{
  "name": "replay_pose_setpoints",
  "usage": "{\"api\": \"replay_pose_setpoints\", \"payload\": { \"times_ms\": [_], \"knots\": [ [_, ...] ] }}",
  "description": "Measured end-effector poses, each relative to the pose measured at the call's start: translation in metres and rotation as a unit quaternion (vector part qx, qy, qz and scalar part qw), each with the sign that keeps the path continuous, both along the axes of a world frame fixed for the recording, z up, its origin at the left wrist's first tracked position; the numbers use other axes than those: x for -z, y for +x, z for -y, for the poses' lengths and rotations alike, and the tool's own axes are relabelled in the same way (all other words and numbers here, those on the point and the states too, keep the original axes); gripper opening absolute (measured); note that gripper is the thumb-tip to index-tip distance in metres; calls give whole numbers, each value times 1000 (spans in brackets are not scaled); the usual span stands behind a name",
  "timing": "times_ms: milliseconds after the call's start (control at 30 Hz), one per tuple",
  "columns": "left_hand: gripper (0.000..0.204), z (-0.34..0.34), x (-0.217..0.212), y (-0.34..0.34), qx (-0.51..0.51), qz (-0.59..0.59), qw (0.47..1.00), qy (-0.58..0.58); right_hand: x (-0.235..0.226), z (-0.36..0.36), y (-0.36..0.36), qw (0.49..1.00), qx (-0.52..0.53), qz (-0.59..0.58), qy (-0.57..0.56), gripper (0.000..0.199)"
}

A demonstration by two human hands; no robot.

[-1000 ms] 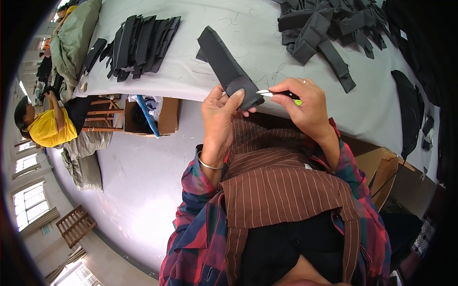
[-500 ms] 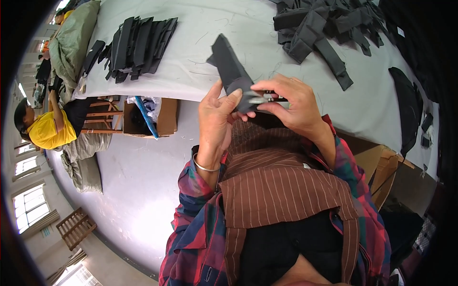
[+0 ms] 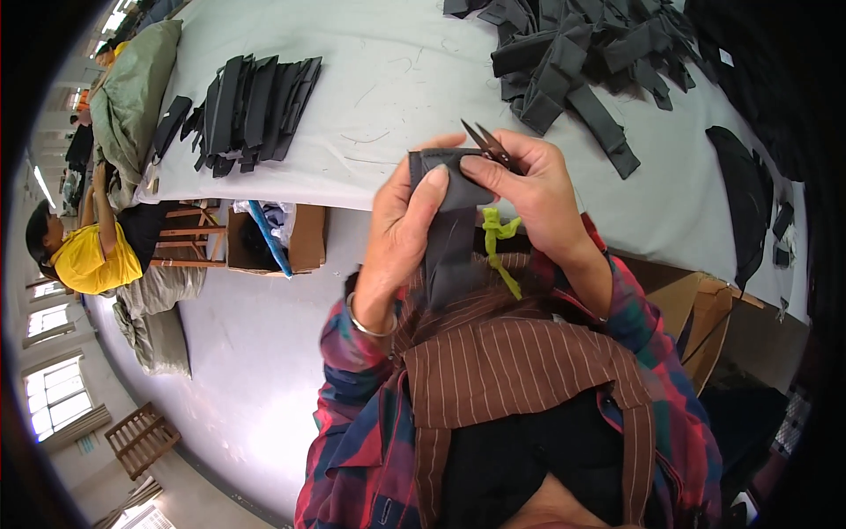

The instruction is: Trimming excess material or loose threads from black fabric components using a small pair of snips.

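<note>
A dark grey fabric strip [image 3: 451,242] is pinched in my left hand [image 3: 401,225], the thumb pressing on its face. Its upper end is folded over and its lower part hangs down in front of my striped apron [image 3: 520,370]. My right hand [image 3: 539,181] is closed around small dark thread snips [image 3: 490,146], whose blades point up and to the left. The right thumb also presses on the strip's upper edge. From the snips' handle end, mostly hidden in the palm, dangles a yellow-green cloth tie [image 3: 499,234].
On the pale table [image 3: 370,97], a neat row of dark strips [image 3: 251,115] lies left and a loose heap [image 3: 590,53] far right. A curved black piece [image 3: 742,203] rests near the right edge. Cardboard boxes [image 3: 308,238] stand below. A person in yellow [image 3: 88,256] works at left.
The strip has turned from pointing up to hanging down. The snips have swung from pointing left to pointing up, and the yellow-green tie has come into view.
</note>
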State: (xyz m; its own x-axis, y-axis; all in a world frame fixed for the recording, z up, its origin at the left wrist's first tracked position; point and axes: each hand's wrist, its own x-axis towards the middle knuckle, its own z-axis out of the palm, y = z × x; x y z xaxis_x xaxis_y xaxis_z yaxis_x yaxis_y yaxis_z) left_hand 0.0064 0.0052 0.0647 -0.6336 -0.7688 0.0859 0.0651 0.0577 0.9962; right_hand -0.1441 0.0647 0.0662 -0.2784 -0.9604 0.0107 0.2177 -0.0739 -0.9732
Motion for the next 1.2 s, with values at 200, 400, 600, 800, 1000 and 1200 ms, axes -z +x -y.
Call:
{"api": "replay_pose_setpoints", "payload": {
  "times_ms": [200, 400, 600, 800, 1000, 1200],
  "knots": [
    [37, -4, 23, 0, 3, -129, 955, 268, 25, -3, -29, 937, 65, -335, -75, 22],
    [25, -3, 23, 1, -3, -101, 951, 291, 6, -1, -45, 818, 20, -562, -122, 20],
    [27, -5, 20, 2, 1, -59, 958, 280, 11, 2, -48, 781, 10, -597, -181, 15],
    [22, -7, 20, 2, 13, -55, 954, 295, 11, -1, -50, 772, 19, -604, -194, 11],
    [22, -8, 20, 2, 10, -57, 953, 297, 10, -11, -52, 839, 42, -522, -151, 17],
    [30, -10, 20, -2, 32, -59, 958, 280, 14, -10, -36, 866, 24, -477, -147, 13]
  ]
}}
